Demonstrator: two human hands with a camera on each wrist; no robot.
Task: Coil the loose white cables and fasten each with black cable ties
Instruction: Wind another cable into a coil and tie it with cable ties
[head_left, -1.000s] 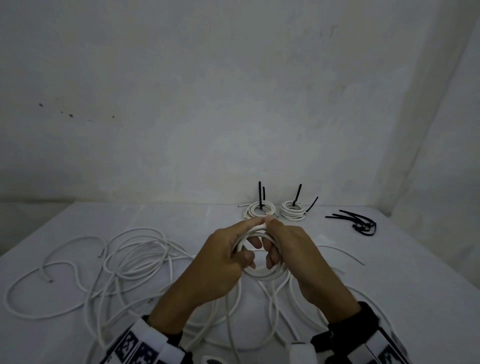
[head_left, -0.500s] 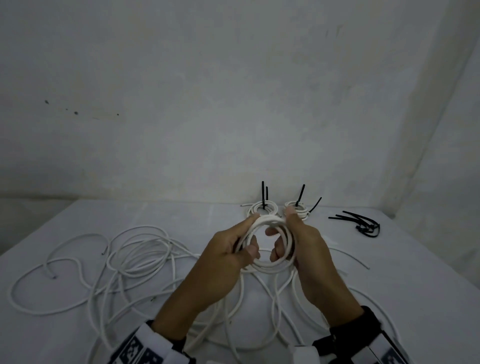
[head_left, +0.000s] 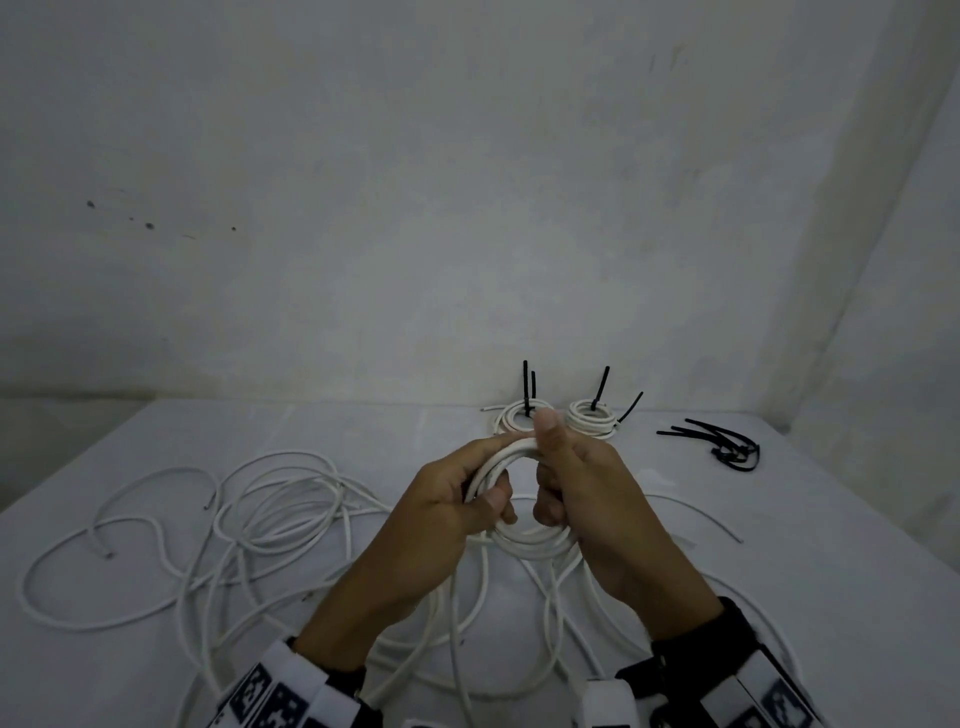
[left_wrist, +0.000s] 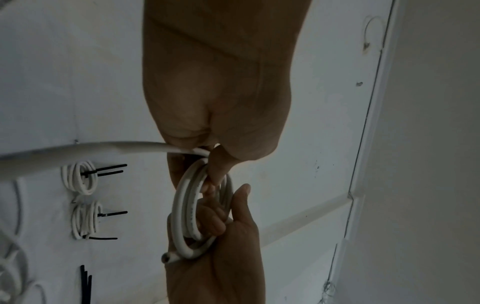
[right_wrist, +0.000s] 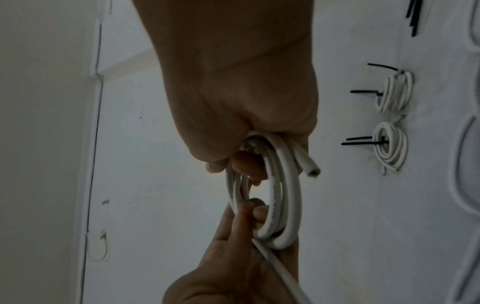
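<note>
I see the white coil held up above the surface, between both hands, just in front of me. My left hand has its grip closed around the coil's left side, thumb over the top strands and fingers curled through the ring. My right hand has its grip closed on the right side, thumb raised along the top of the loop, fingers wrapped round the strands. In the right wrist view the cut end of the cable sticks out just beside the right hand's fingers. One strand runs off the coil and down to the loose white cables, which sprawl in tangled loops over the left and near part of the surface and under my wrists. Toward the far edge lie two finished coils, one partly hidden behind my right thumb and one just beside it, each with black ties standing up out of it. Well to the right of them is a small heap of spare black cable ties
</note>
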